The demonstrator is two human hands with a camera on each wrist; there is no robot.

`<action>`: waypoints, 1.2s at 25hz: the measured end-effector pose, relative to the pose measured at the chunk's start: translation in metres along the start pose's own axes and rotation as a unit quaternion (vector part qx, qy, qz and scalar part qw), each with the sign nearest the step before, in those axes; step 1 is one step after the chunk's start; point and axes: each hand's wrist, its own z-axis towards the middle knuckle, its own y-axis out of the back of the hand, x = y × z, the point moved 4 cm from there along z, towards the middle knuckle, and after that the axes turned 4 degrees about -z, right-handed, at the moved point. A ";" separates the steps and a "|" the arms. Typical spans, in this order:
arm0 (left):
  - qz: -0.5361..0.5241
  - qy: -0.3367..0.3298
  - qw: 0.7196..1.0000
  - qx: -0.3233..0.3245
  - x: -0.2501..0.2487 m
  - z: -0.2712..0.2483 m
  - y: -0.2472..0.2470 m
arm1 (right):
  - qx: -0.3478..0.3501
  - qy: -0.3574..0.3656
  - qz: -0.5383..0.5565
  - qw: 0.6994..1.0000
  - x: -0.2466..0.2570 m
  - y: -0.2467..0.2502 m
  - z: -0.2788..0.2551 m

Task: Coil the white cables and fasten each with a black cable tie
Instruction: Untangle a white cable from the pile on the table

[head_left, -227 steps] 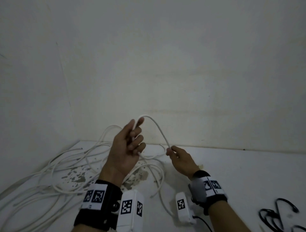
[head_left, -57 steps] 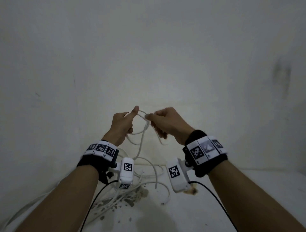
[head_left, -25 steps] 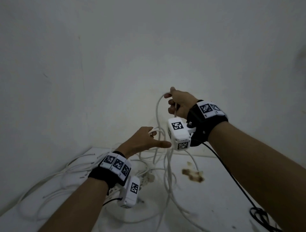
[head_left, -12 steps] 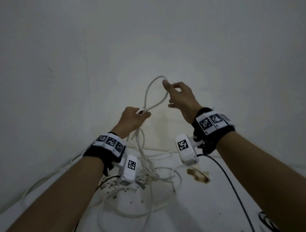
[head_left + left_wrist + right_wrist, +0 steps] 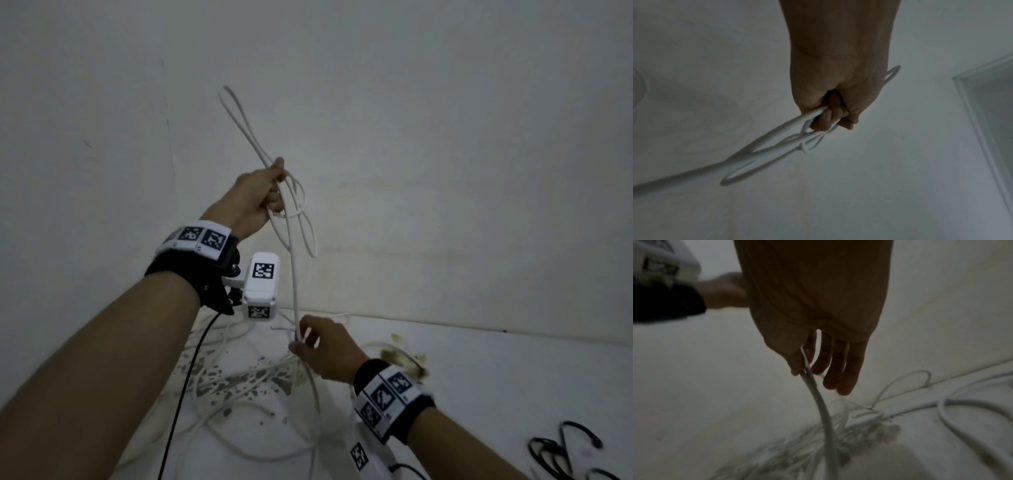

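The thin white round cable (image 5: 294, 274) hangs looped from the raised left hand (image 5: 253, 197), whose fingers curl round it. Lower down, the right hand (image 5: 325, 349) pinches its strand between thumb and forefinger.

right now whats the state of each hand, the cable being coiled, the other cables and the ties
left hand: raised, fingers curled round the gathered loops
right hand: low, pinching the cable between thumb and forefinger, other fingers straight
white cable: partly coiled, a few loops at the left hand, one strand running down to the right hand
loose white cables: uncoiled, tangled on the surface
black cable ties: lying on the surface, unused
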 end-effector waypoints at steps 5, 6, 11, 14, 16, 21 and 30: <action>-0.020 -0.031 0.999 0.039 -0.045 0.002 -0.006 | 0.048 -0.071 -0.190 0.978 -0.042 -0.023 -0.006; 0.008 -0.017 0.998 0.058 -0.043 0.000 -0.007 | 0.023 -0.082 -0.143 0.986 -0.041 -0.012 -0.004; 0.149 0.074 0.977 0.130 0.005 -0.021 -0.005 | -0.150 -0.132 0.309 0.930 -0.004 0.077 -0.001; 0.150 0.119 0.967 0.169 0.022 -0.034 -0.010 | -0.184 -0.092 0.349 0.914 0.017 0.117 -0.004; 0.123 0.132 0.967 0.182 0.028 -0.041 -0.017 | -0.160 -0.070 0.294 0.940 0.030 0.124 -0.001; 0.007 0.133 0.977 0.166 0.037 -0.051 -0.023 | -0.107 -0.120 0.231 0.960 0.011 0.103 0.005; 0.168 0.135 0.970 0.111 0.044 -0.039 0.011 | -0.152 -0.153 0.661 0.719 -0.066 0.110 -0.028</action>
